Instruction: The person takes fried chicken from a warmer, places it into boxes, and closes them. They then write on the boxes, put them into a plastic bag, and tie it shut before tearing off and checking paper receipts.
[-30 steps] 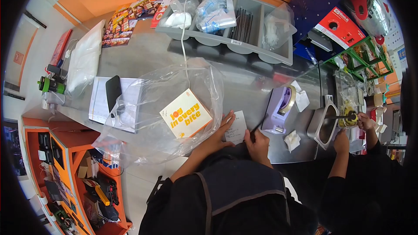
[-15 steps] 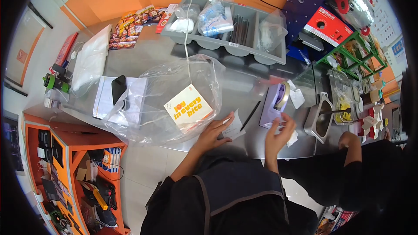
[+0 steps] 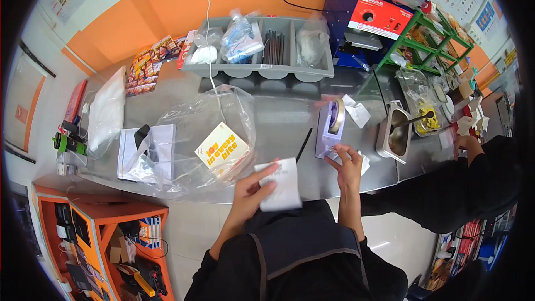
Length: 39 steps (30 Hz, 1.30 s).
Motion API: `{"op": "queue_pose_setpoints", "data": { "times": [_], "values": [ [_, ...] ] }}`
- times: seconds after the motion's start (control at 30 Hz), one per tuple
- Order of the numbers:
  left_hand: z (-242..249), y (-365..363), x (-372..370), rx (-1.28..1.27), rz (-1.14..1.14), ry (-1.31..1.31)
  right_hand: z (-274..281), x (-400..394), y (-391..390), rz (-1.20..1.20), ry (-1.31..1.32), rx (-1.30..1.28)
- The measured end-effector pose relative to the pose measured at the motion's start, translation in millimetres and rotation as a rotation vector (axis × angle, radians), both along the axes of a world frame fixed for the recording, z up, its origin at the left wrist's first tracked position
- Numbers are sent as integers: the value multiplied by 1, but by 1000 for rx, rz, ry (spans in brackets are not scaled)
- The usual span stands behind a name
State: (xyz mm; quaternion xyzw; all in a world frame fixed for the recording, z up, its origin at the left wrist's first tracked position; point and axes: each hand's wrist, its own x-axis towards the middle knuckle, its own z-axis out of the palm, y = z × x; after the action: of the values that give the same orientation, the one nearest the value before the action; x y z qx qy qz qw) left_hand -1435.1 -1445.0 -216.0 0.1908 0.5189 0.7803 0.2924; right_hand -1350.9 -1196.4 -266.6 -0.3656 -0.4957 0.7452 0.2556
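A white slip of paper is pinched between the thumb and fingers of my left hand, lifted at the table's front edge. My right hand is at the front end of the purple tape dispenser, fingers bent near its cutting end; whether a piece of tape is between them is too small to tell. A black pen lies on the metal table between the slip and the dispenser. To the left, a box with yellow lettering sits in a clear plastic bag.
A grey divided tray stands at the back. On the left are papers with a phone. To the right are crumpled white paper, a metal pan with a utensil, and a co-worker's hand.
My left hand has raised the paper slip off the table. My right hand remains by the dispenser with its fingers shifted. The view has turned, so the scene sits further left.
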Motion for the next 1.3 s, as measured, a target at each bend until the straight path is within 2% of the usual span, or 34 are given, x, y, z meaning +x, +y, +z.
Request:
{"op": "queue_pose_setpoints", "data": {
  "times": [0.03, 0.07, 0.13, 0.17, 0.23, 0.3, 0.33, 0.37, 0.4, 0.47, 0.57, 0.6, 0.67, 0.77, 0.87, 0.93, 1.0, 1.03, 1.1, 1.13, 1.23, 1.3],
  "values": [
    [27, -7, 8, 105, 14, -108, -4, 4, -4, -57, 107, -35],
    [42, -18, 12, 143, 60, -105, -7, 8, -8, -112, 213, -70],
    [56, -42, 9, 87, 170, 166, -17, 15, -13, -107, 219, -40],
    [65, -51, 4, -19, 310, 310, -22, 17, -16, -100, 231, -7],
    [87, -52, -3, -127, 453, 462, -28, 15, -23, -132, 263, -18],
    [113, -43, -16, 6, 595, 301, -36, 13, -27, -141, 243, 32],
    [116, -43, -22, 2, 606, 307, -45, 13, -25, -144, 228, 39],
    [118, -45, -28, -177, 583, 292, -59, 16, -20, -130, 234, 32],
    [117, -48, -35, -352, 562, 275, -76, 19, -11, -126, 142, 109],
    [95, -51, -54, -518, 562, 337, -75, 15, -13, -161, 31, 283],
    [39, -65, -80, -787, 611, 483, -107, 30, -15, -148, -177, 473],
    [22, -67, -85, -782, 643, 485, -88, 26, -19, -94, -181, 485],
    [-1, -62, -88, -690, 615, 538, -15, 19, -40, -26, -172, 496],
    [-6, -55, -79, -800, 580, 579, 90, -34, -69, 587, 198, 528],
    [-7, -50, -67, -807, 648, 627, 135, -100, -122, 1219, 544, 385],
    [-6, -47, -58, -870, 665, 552, 109, -141, -143, 1305, 468, 687],
    [-4, -48, -56, -892, 624, 514, 65, -178, -141, 1092, 116, 1097],
    [-14, -48, -58, -894, 654, 504, 56, -191, -136, 1116, 133, 1108],
    [-39, -45, -61, -764, 791, 661, 44, -211, -127, 1092, 62, 1300],
    [-30, -44, -59, -799, 747, 564, 38, -218, -127, 1108, 74, 1306],
    [-41, -42, -63, -720, 760, 568, 32, -225, -140, 1143, 108, 1376],
    [-60, -39, -65, -776, 765, 586, 31, -222, -158, 893, -421, 1663]
  ]
}}
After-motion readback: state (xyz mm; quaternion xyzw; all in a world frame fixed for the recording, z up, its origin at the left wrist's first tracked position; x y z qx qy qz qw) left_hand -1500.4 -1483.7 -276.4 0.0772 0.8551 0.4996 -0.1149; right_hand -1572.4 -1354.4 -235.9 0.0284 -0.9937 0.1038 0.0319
